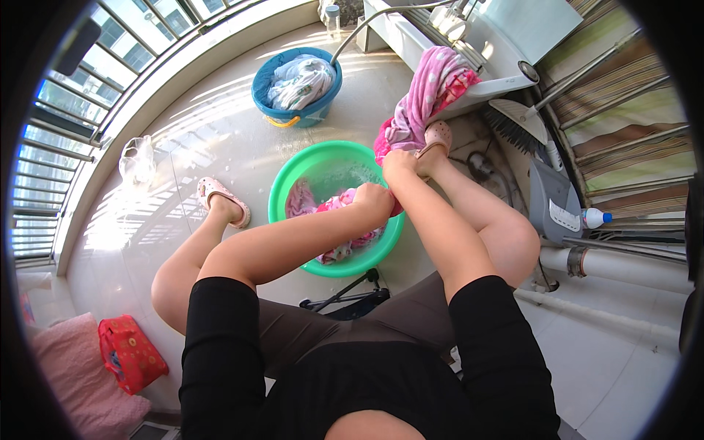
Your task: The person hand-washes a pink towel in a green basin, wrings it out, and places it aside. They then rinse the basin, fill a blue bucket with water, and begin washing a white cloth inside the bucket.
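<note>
A pink cloth with pale dots (419, 102) hangs from the rim of a white sink and runs down to my right hand (400, 164), which is closed on its bright pink end. My left hand (375, 202) is closed on pink and red fabric over the green plastic basin (279, 165). The two hands are close together near the basin's right rim; whether both hold one piece of cloth, I cannot tell. Inside the basin, pink patterned wet cloth (340, 254) lies in sudsy water (352, 171).
Beyond the basin stands a blue bucket (309, 117) with white cloth and a hose at its rim. A broom (520, 124), a grey dustpan (550, 201) and a pipe (632, 269) are at the right. A red bag (135, 355) lies lower left. Railings curve along the left.
</note>
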A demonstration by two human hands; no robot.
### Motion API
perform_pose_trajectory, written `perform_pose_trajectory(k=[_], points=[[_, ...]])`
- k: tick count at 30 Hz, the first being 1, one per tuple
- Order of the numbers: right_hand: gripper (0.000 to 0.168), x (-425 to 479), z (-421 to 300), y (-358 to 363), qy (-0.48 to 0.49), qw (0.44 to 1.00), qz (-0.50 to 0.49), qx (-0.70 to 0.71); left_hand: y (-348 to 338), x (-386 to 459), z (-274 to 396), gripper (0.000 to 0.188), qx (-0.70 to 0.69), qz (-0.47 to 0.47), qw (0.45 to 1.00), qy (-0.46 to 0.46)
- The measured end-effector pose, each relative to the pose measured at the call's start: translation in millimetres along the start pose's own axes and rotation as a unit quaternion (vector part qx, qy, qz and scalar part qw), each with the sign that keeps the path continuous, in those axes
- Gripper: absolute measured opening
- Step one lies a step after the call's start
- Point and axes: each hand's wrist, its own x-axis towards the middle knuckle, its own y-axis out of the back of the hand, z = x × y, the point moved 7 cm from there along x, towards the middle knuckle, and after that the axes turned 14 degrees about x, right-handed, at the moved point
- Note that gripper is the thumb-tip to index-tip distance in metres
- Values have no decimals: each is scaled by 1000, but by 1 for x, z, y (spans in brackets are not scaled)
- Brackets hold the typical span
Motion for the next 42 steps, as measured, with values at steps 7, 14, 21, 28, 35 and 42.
perform_pose_trajectory(k=[7, 14, 21, 28, 35, 42], points=[[36, -4, 31, 21, 49, 997, -43, 48, 15, -18, 0, 24, -106, 18, 994, 19], [35, -89, 33, 201, 177, 640, -39, 747, 99, -48, -31, 49, -444, 54, 891, -72], [45, 6, 79, 342, 199, 562, 237, 767, 78, 60, -16, 106, -774, -279, 505, -262], [73, 89, 137, 289, -131, 944, 259, 157, 13, 86, -14, 92, -823, -127, 554, -28], [46, 86, 152, 303, -71, 864, 394, 307, 54, 61, 4, 90, -859, -201, 407, -239], [88, 47, 165, 90, -32, 503, -30, 863, 65, 56, 4, 90, -867, -221, 338, -292]])
